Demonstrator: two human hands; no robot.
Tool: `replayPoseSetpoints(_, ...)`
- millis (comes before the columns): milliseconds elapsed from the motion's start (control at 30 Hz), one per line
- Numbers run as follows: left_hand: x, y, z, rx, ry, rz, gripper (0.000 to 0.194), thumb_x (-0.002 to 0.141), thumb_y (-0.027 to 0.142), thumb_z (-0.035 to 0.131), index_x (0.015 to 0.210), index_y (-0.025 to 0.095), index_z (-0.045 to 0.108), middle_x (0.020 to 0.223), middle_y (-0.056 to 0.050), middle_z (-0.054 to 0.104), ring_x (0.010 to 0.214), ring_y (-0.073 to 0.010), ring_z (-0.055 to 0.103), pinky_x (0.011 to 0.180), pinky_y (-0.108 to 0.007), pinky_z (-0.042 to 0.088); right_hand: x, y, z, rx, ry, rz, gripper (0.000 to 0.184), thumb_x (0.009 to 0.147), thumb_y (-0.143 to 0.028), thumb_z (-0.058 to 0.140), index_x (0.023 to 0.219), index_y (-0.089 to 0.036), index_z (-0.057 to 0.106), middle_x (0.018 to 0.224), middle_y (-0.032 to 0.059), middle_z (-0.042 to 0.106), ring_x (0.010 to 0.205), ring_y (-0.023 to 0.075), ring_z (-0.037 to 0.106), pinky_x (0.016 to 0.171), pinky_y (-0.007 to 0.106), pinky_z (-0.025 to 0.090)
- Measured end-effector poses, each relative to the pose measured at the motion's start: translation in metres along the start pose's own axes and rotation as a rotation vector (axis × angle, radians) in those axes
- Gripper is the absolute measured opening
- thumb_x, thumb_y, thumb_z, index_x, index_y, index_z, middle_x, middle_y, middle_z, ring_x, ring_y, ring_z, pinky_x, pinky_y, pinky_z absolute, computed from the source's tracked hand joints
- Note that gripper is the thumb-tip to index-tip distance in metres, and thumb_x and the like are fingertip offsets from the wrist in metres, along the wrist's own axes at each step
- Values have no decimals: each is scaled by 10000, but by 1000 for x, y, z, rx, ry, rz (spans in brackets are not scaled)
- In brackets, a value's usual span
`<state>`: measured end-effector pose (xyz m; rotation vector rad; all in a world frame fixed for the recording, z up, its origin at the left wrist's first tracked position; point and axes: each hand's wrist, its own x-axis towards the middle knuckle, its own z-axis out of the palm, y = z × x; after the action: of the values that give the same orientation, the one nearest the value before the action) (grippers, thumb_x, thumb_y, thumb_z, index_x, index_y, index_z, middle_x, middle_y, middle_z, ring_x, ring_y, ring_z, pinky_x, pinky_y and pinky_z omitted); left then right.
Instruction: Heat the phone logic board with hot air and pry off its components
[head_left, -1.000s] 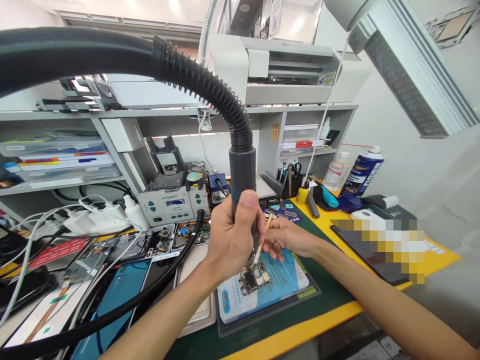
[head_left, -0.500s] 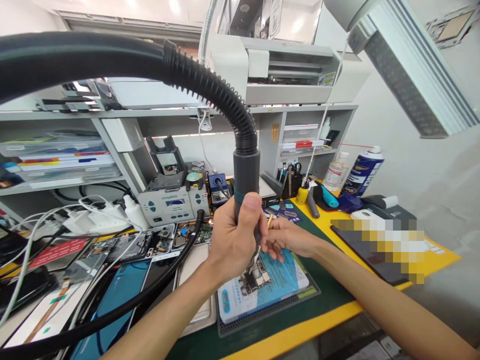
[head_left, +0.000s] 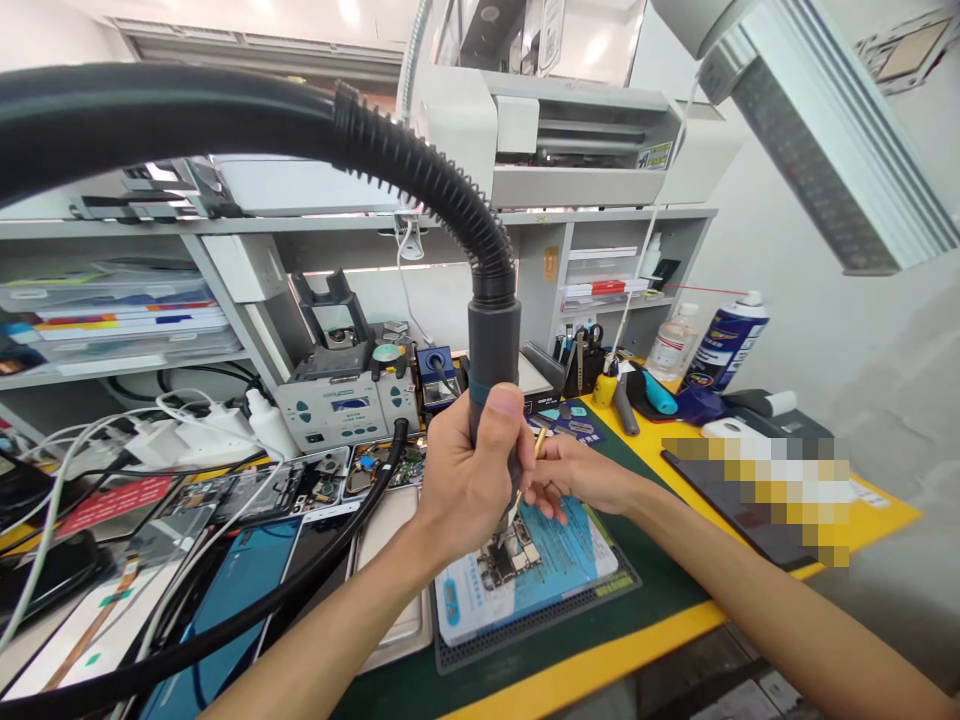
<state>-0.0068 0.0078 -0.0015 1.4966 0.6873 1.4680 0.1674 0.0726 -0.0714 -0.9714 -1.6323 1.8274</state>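
My left hand (head_left: 463,478) grips the grey handle of a hot-air wand (head_left: 493,352), nozzle pointing down; its thick black ribbed hose (head_left: 420,172) arcs up and off to the left. Under the nozzle lies a small circuit board (head_left: 511,558) on a blue and white pad (head_left: 570,560), which rests on a dark mat (head_left: 525,625). My right hand (head_left: 577,475) holds gold tweezers (head_left: 531,462), angled down toward the board right beside the nozzle. The tweezer tips are hidden behind my left hand.
A grey rework station (head_left: 345,405) stands behind, with opened phones (head_left: 300,490) and white cables (head_left: 142,440) to the left. A spray can (head_left: 726,340) and a clear bottle (head_left: 673,343) stand at the back right. A lamp bar (head_left: 817,130) hangs overhead on the right.
The hot-air wand and my left hand have shifted slightly right, so they cover more of the tweezers. My right hand has stayed in place.
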Motion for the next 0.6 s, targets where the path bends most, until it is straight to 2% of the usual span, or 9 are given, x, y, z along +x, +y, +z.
replayPoseSetpoints(233, 1, 1, -4, 9, -3, 35, 618, 949, 690, 394, 612, 186, 517, 492, 4, 483, 429, -117, 462, 444, -259, 369, -3, -4, 1, 0, -10, -1, 327, 783, -420, 768, 795, -101, 695, 664, 35, 683, 472, 107, 613, 383, 192, 502)
replayPoseSetpoints(600, -2, -1, 4, -20, -30, -25, 601, 887, 718, 494, 637, 173, 515, 532, -5, 539, 439, -116, 534, 433, -233, 446, 0, -2, 3, 19, 16, 12, 294, 744, -399, 747, 736, -117, 664, 613, 23, 663, 458, 111, 606, 353, 178, 456)
